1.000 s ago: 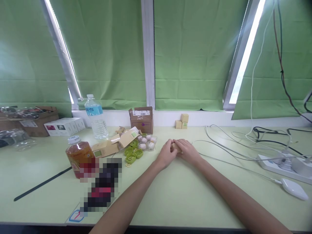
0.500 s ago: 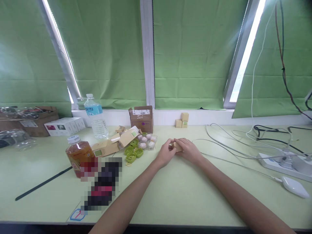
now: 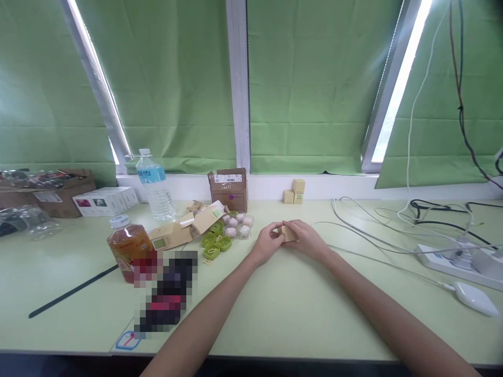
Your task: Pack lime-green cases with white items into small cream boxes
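Note:
Between my two hands is a small tan cardboard box (image 3: pixel 290 234), low over the pale green table. My left hand (image 3: pixel 269 243) grips its left side, fingers curled round. On the right side my right hand (image 3: pixel 307 240) closes over it, with its fingertips across the top. The fingers hide much of the box. Beyond my hands, similar small tan boxes (image 3: pixel 298 186) are stacked against the wall. To the left lie green plastic cups (image 3: pixel 212 250) and a clear pack of pale round items (image 3: pixel 238 226).
Opened tan packaging (image 3: pixel 173 235), a brown carton (image 3: pixel 230 193), a water bottle (image 3: pixel 156 188) and a bottle of amber drink (image 3: pixel 131 246) stand left. A blurred dark item (image 3: pixel 168 293) lies in front of them. Cables, a power strip (image 3: pixel 444 262) and a white adapter (image 3: pixel 474 298) occupy the right.
The small box is turned slightly and shows more of its face between my hands. Both hands stay in nearly the same place; the view has shifted a little.

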The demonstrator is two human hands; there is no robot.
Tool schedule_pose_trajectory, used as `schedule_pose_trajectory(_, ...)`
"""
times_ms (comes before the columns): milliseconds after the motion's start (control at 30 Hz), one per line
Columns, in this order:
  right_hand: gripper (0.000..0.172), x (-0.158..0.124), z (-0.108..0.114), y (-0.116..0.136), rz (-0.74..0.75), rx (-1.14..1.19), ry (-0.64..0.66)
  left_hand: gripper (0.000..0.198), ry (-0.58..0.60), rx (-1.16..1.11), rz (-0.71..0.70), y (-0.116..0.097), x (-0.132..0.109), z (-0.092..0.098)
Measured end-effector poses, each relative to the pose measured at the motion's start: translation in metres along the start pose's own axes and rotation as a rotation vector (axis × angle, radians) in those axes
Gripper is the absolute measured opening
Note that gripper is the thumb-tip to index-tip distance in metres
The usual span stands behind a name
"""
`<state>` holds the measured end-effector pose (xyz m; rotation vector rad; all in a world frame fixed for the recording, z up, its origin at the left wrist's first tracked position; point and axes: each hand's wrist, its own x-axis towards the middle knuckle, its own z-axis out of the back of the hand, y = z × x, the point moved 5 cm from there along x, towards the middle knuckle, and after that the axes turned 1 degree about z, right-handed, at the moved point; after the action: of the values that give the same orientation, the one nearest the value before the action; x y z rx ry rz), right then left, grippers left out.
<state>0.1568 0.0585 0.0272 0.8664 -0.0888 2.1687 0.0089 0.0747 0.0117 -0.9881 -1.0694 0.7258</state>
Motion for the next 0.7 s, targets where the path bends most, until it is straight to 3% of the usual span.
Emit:
schedule_pose_trajectory(400, 0.061, 0.000, -0.001, 0.001, -0.006, -0.049, 0.036, 0.045, 0.033, -0.022, -0.021, -0.002, 0.002, -0.001)
schedule_pose_trajectory(700, 0.061, 0.001, 0.006, 0.002, -0.038, -0.033, 0.090, 0.044, 0.121, -0.059, -0.040, -0.009, 0.002, -0.003)
